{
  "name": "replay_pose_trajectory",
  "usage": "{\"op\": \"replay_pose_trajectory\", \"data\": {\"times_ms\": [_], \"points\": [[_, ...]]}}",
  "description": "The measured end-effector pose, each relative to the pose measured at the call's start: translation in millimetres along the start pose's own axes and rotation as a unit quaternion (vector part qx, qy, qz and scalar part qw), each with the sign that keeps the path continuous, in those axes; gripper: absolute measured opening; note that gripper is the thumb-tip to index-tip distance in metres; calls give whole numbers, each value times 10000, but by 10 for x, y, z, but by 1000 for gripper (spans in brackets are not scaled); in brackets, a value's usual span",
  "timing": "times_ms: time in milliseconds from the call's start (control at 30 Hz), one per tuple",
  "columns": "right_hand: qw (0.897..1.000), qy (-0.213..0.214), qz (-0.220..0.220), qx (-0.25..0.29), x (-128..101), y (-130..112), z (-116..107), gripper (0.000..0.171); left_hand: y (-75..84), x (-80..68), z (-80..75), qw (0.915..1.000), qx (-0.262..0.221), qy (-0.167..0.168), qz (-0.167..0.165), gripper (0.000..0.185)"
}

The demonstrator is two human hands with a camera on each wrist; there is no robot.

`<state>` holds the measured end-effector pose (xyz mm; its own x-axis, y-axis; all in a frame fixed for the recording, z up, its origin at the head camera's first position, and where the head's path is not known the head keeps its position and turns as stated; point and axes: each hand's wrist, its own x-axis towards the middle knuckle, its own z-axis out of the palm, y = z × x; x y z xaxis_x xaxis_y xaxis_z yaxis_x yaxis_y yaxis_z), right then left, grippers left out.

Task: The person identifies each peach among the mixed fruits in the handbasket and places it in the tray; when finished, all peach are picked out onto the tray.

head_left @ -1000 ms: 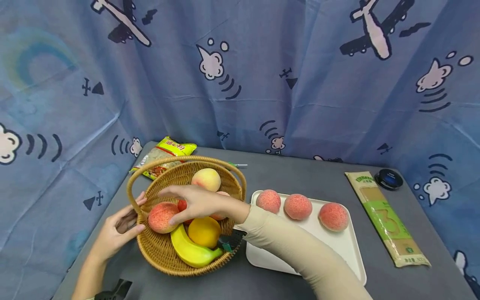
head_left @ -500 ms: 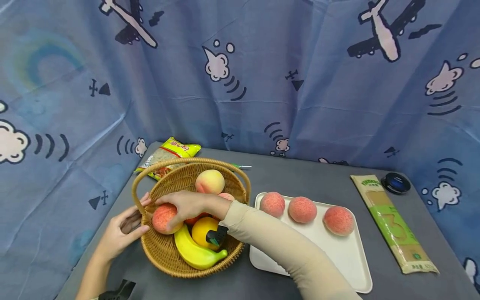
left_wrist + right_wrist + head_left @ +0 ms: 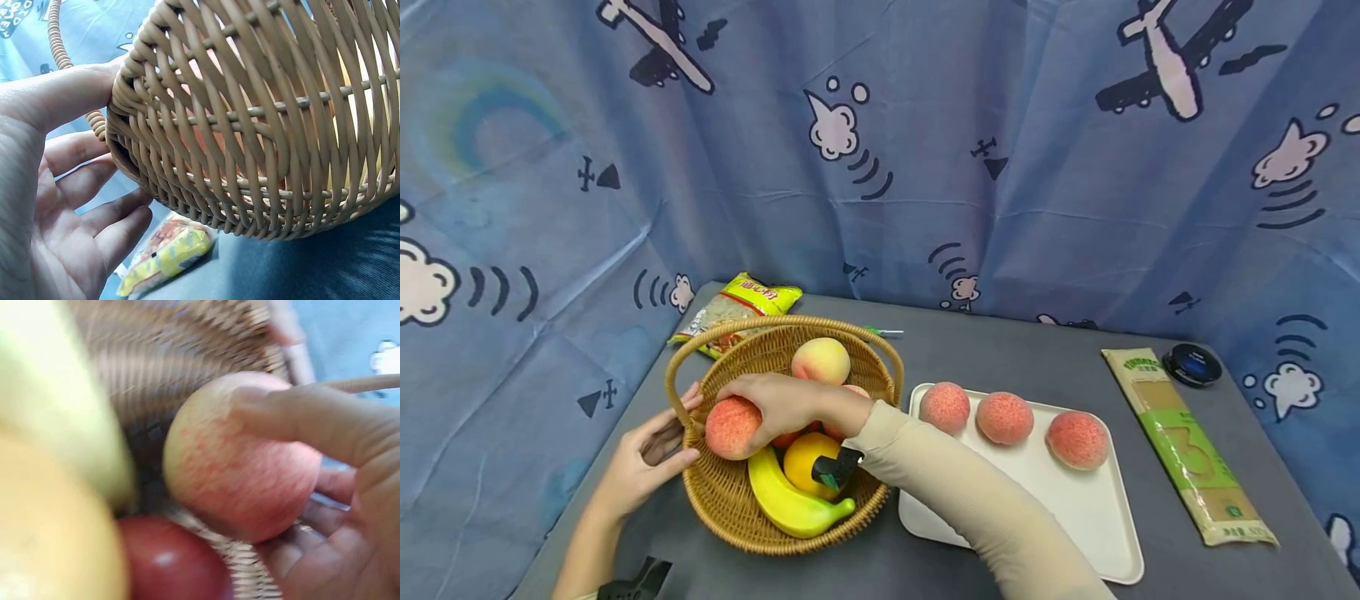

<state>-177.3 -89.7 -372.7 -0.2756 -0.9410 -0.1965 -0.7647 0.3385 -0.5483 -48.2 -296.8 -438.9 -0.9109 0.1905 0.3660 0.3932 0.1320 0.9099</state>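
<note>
My right hand (image 3: pixel 775 402) wraps round a peach (image 3: pixel 732 427) in the basket (image 3: pixel 722 500); my flat left hand (image 3: pixel 643 462) steadies its left side.

We see a round tan wicker basket (image 3: pixel 730 508) of woven cane, rough and ribbed, its hoop handle wound like beads. The pink-red peach (image 3: pixel 732 427) gripped by the right hand (image 3: pixel 782 402) looks matt and faintly speckled, as do the three pink peaches (image 3: pixel 1004 417) on the smooth, matt white plastic tray (image 3: pixel 1093 517). The yellow banana (image 3: pixel 786 502) has a waxy sheen. The grey bench (image 3: pixel 1000 350) looks matt; the blue printed cloth backdrop (image 3: pixel 880 150) is creased. The yellow snack bag (image 3: pixel 737 304) is glossy plastic film.
</note>
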Motion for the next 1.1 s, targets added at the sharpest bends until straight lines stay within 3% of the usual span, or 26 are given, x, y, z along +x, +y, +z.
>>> {"op": "replay_pose_trajectory", "data": {"times_ms": [267,433,700,933,1100], "points": [[9957,561,-279,680,-300,-94,-239,74,-18,-15,5,10000,42,24,-24,60],[9824,1046,-959,1216,-562,-139,-264,73,-8,-29,2,9999,51,43,-141,60],[9509,1697,-1552,2070,-1067,-181,-90,74,-12,-18,-11,9997,8,79,-223,60],[9084,2411,-1944,2808,-1551,-68,64,73,-37,-7,1,9994,-209,17,261,59],[8852,2963,-2011,2968,-1903,52,220,76,-20,-11,-3,9999,-90,75,-62,61]]}}
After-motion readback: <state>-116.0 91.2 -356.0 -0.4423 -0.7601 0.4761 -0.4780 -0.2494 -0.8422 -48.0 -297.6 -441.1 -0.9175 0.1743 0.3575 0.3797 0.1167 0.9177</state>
